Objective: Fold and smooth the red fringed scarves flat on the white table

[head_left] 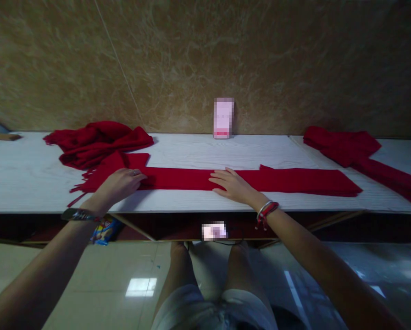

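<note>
A red scarf (181, 178) lies in a long, narrow folded strip along the white table, its fringed end at the left. My left hand (124, 180) is closed on the scarf near that end, fingertips on the cloth. Near the strip's middle, my right hand (233, 184) rests flat with fingers spread. Behind the fringed end sits a crumpled red cloth (102, 140). Another red cloth (346, 144) trails toward the right edge.
A pink blurred object (223, 118) stands against the marbled wall (178, 59). The white table (26, 183) has a shelf below it, holding a blue packet (105, 231) and a blurred bright object (214, 230). A wooden piece (2, 137) lies far left.
</note>
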The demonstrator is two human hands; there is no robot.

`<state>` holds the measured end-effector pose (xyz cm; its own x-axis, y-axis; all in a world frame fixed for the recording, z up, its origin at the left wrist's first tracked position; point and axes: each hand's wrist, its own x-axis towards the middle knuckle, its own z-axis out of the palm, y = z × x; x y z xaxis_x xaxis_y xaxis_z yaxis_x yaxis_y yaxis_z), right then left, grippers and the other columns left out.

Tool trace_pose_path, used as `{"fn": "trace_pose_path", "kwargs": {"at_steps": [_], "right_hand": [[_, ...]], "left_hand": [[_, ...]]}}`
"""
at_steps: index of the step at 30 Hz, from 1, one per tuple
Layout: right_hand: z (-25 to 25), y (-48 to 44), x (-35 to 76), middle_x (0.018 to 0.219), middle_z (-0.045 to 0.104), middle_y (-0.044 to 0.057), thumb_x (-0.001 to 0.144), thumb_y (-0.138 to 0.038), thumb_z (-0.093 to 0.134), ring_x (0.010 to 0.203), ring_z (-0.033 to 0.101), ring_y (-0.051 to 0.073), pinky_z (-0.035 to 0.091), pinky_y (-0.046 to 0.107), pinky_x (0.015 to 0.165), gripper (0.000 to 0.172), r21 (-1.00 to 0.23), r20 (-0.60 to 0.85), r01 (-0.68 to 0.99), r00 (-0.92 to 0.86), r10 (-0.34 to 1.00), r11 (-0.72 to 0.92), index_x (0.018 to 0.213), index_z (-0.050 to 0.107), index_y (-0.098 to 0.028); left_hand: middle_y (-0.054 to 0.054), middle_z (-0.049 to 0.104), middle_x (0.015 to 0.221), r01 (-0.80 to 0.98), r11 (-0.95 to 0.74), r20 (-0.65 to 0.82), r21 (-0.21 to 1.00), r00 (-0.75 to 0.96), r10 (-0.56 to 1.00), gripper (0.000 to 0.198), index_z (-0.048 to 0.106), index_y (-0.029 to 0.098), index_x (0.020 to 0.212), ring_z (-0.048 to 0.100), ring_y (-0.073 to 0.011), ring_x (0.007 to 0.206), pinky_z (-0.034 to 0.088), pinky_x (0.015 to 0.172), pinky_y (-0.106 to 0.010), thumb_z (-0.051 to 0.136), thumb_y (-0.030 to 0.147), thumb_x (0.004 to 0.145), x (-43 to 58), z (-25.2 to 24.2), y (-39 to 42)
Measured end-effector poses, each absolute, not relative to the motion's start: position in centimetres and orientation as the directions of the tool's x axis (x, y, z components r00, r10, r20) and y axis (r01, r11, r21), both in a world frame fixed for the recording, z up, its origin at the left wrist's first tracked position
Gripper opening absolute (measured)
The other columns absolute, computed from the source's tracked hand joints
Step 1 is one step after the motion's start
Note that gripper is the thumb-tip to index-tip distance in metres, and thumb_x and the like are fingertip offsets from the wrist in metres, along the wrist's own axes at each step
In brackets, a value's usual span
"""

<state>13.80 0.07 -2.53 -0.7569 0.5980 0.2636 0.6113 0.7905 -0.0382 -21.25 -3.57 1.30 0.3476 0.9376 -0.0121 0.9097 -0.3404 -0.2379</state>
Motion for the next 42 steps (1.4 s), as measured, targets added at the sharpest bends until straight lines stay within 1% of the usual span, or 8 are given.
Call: {"fn": "trace_pose_path", "kwargs": {"at_steps": [3, 9, 14, 17, 26, 30, 34, 42], "right_hand": [[-2.1, 0.0, 12.0, 0.13, 0.059, 0.008, 0.091, -0.029, 0.049, 0.124, 0.049, 0.02, 0.034, 0.043, 0.106, 0.036, -0.01, 0.243, 0.54, -0.815, 0.525, 0.842, 0.123, 0.059, -0.018], [-2.4, 0.5, 11.3, 0.127, 0.061, 0.011, 0.093, -0.02, 0.042, 0.121, 0.052, 0.019, 0.041, 0.038, 0.104, 0.034, 0.02, 0.213, 0.476, -0.861, 0.461, 0.879, 0.12, 0.061, -0.012], [-3.2, 0.9, 11.9, 0.128, 0.06, 0.008, 0.092, -0.016, 0.042, 0.122, 0.052, 0.017, 0.042, 0.038, 0.104, 0.034, -0.018, 0.242, 0.475, -0.852, 0.465, 0.88, 0.119, 0.062, -0.016], [-3.3, 1.1, 12.0, 0.126, 0.062, 0.007, 0.091, -0.015, 0.042, 0.121, 0.052, 0.017, 0.043, 0.038, 0.103, 0.033, -0.04, 0.255, 0.475, -0.846, 0.469, 0.879, 0.117, 0.063, -0.016], [-3.2, 0.8, 11.7, 0.119, 0.066, 0.01, 0.09, -0.015, 0.046, 0.115, 0.058, 0.019, 0.047, 0.037, 0.099, 0.029, -0.044, 0.272, 0.507, -0.823, 0.499, 0.861, 0.109, 0.067, -0.014], [-3.5, 0.8, 11.5, 0.114, 0.068, 0.01, 0.089, -0.014, 0.047, 0.11, 0.061, 0.02, 0.048, 0.037, 0.097, 0.028, -0.097, 0.311, 0.531, -0.787, 0.532, 0.842, 0.108, 0.068, -0.013], [-3.8, 0.7, 11.6, 0.113, 0.07, 0.005, 0.09, -0.015, 0.046, 0.108, 0.062, 0.018, 0.05, 0.036, 0.096, 0.029, -0.149, 0.365, 0.556, -0.738, 0.568, 0.818, 0.108, 0.068, -0.019], [-4.0, 0.6, 11.7, 0.112, 0.069, 0.01, 0.088, -0.012, 0.048, 0.11, 0.061, 0.02, 0.048, 0.038, 0.097, 0.026, -0.096, 0.344, 0.498, -0.796, 0.498, 0.862, 0.104, 0.069, -0.013]], "left_hand": [[-0.017, 0.068, 0.1, 0.887, -0.345, 0.017, -0.307, 0.367, 0.93, 0.039, 0.067, 0.008, 0.104, 0.062, -0.0246, 0.092, 0.042, 0.092, -0.039, 0.033, 0.015, 0.085, -21.0, 1.9, -4.0], [-0.015, 0.068, 0.099, 0.897, -0.341, -0.002, -0.281, 0.354, 0.935, 0.038, 0.066, 0.01, 0.107, 0.061, -0.0238, 0.088, 0.044, 0.087, -0.037, 0.034, 0.013, 0.086, -21.2, 2.0, -4.8], [-0.018, 0.066, 0.099, 0.927, -0.32, -0.035, -0.193, 0.32, 0.947, 0.041, 0.063, 0.004, 0.113, 0.061, -0.0248, 0.087, 0.045, 0.083, -0.035, 0.034, 0.013, 0.085, -21.1, 0.8, -4.7], [-0.016, 0.066, 0.094, 0.937, -0.309, 0.009, -0.16, 0.315, 0.949, 0.04, 0.066, 0.008, 0.11, 0.061, -0.0239, 0.085, 0.046, 0.081, -0.034, 0.036, 0.014, 0.084, -21.2, 0.7, -4.7], [-0.015, 0.066, 0.105, 0.885, -0.352, -0.014, -0.306, 0.365, 0.931, 0.039, 0.063, 0.012, 0.113, 0.062, -0.0238, 0.091, 0.049, 0.081, -0.035, 0.033, 0.014, 0.089, -19.6, 0.9, -4.8], [-0.015, 0.067, 0.101, 0.879, -0.378, 0.034, -0.289, 0.404, 0.914, 0.039, 0.067, 0.014, 0.106, 0.064, -0.0242, 0.086, 0.051, 0.075, -0.035, 0.034, 0.012, 0.086, -19.4, 0.7, -4.4], [-0.014, 0.067, 0.097, 0.883, -0.377, 0.082, -0.279, 0.412, 0.907, 0.038, 0.069, 0.015, 0.102, 0.064, -0.0234, 0.081, 0.052, 0.07, -0.034, 0.034, 0.015, 0.086, -19.8, 0.7, -4.7], [-0.014, 0.067, 0.099, 0.895, -0.407, 0.099, -0.181, 0.429, 0.898, 0.045, 0.067, 0.015, 0.108, 0.063, -0.0243, 0.089, 0.051, 0.079, -0.036, 0.028, 0.02, 0.086, -20.7, -0.9, -5.3]]}}
